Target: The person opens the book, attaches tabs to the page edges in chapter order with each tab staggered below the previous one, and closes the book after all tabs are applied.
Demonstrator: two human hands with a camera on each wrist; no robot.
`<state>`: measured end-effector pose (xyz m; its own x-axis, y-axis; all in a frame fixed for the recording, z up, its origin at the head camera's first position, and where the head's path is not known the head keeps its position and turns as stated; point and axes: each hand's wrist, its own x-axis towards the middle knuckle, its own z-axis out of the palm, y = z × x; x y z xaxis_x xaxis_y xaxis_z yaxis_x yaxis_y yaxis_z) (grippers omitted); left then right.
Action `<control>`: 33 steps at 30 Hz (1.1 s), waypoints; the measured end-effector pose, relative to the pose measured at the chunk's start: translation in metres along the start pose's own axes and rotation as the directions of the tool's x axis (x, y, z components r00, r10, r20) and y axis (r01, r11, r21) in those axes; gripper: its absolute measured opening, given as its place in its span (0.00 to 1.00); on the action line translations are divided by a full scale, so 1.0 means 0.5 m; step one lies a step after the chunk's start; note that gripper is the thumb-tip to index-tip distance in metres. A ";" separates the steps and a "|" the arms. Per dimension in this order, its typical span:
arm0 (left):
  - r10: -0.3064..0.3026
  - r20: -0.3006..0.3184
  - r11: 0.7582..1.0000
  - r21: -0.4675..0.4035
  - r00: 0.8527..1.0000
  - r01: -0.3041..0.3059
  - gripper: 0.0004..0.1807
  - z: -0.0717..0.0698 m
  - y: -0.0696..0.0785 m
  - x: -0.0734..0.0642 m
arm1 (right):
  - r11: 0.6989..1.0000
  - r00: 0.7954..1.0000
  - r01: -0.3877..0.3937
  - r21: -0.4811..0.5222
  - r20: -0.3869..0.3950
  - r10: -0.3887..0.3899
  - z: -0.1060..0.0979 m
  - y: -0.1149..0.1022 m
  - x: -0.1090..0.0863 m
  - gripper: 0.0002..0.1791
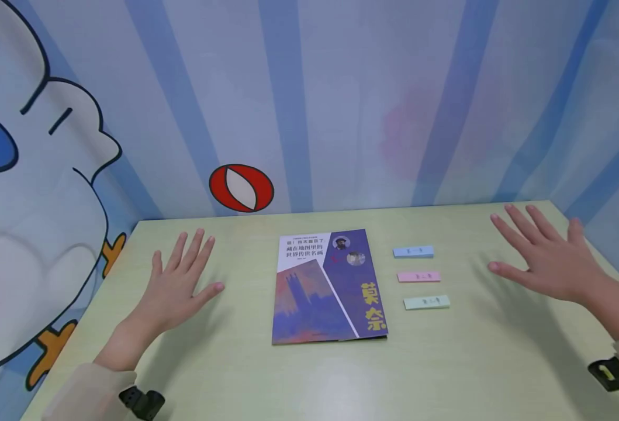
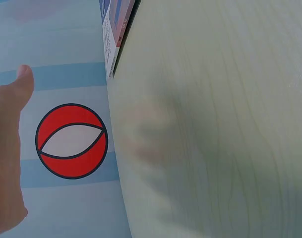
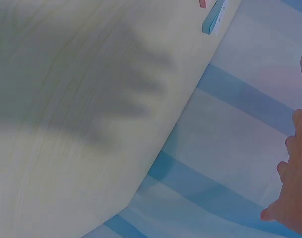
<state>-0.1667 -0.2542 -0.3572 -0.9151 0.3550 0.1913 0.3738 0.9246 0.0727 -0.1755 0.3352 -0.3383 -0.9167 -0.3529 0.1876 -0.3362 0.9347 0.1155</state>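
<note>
A purple-and-white book (image 1: 325, 292) with a painting on its cover lies flat and closed in the middle of the table. To its right, three small paper strips are laid one below another: blue (image 1: 413, 252), pink (image 1: 418, 276) and pale green (image 1: 426, 302), each with handwriting on it. My left hand (image 1: 177, 286) hovers left of the book with fingers spread, touching nothing. On the far right my right hand (image 1: 553, 257) is held over the table, its fingers also spread and holding nothing. In the left wrist view a corner of the book (image 2: 113, 39) shows at the top.
The pale wooden table (image 1: 341, 380) ends at a blue striped curtain (image 1: 330, 117) along the back. A cartoon figure (image 1: 30, 234) is printed on the left side of the cloth. Each wrist wears a small black camera, such as the left camera (image 1: 142, 402).
</note>
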 end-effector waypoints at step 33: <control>0.113 0.058 0.991 -0.084 0.992 -0.108 0.39 0.045 0.117 0.108 | 0.968 0.953 0.227 0.107 -0.229 -0.198 0.052 -0.139 0.149 0.23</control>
<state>-0.1978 -0.1777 -0.3646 -0.8742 0.4646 0.1412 0.4818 0.8661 0.1331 -0.2262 0.2451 -0.3578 -0.7578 -0.5311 0.3791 -0.5564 0.8294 0.0497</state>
